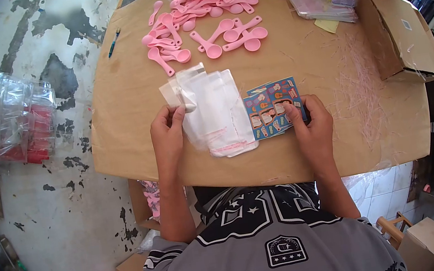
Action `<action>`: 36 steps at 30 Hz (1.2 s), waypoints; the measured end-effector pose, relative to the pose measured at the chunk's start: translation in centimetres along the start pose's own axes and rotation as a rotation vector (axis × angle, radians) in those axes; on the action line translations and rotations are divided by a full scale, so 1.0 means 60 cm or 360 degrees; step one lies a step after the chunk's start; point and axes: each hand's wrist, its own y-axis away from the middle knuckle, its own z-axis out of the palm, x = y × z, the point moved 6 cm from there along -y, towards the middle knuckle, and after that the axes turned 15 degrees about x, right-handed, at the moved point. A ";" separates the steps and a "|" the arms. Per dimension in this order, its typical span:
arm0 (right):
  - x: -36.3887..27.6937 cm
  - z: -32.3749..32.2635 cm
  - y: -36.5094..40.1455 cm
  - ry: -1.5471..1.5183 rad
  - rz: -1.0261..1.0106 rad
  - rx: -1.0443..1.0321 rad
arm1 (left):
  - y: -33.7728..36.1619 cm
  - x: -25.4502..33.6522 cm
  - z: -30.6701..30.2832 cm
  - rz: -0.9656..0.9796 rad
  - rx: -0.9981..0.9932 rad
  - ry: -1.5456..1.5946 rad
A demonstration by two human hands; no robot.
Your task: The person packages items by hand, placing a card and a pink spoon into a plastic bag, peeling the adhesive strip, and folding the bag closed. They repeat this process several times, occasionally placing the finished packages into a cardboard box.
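By the left hand point(168, 134), the left edge of the translucent bags point(216, 110) is pinched between thumb and fingers; whether one or several are caught cannot be told. By the right hand point(314, 120), well apart, the printed cards point(275, 110) are gripped, thumb on top, presumably so the uneven stack is kept together. The bags are laid on the surface point(337, 154) between both hands, likely for easy reach. Beyond, pink spoons point(217, 11) are heaped, a few spread nearer, perhaps kept handy.

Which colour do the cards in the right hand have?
The cards are mainly blue, with small multicoloured printed pictures; the head view shows this best.
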 end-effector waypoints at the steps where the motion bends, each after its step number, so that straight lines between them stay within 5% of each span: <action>1: -0.007 -0.002 0.000 -0.0021 -0.0086 0.0050 | 0.003 0.001 0.001 0.0024 0.0020 0.0044; 5: 0.009 -0.003 0.004 -0.0246 0.0036 0.0154 | 0.002 -0.006 -0.021 0.0059 0.0198 0.0085; 11: 0.023 -0.014 0.012 -0.0647 0.0297 0.0129 | -0.006 -0.031 -0.042 -0.0170 0.0395 0.1133; 20: -0.031 -0.001 0.029 -0.0591 0.0062 0.0155 | 0.031 -0.017 -0.042 -0.0497 0.0181 0.1181; 28: -0.051 0.015 0.047 -0.0430 -0.0021 -0.0029 | 0.030 -0.039 -0.056 -0.0424 0.0091 0.1145; 36: -0.119 0.104 0.089 -0.0753 0.0397 -0.0616 | 0.043 -0.021 -0.029 -0.0282 -0.0221 0.0715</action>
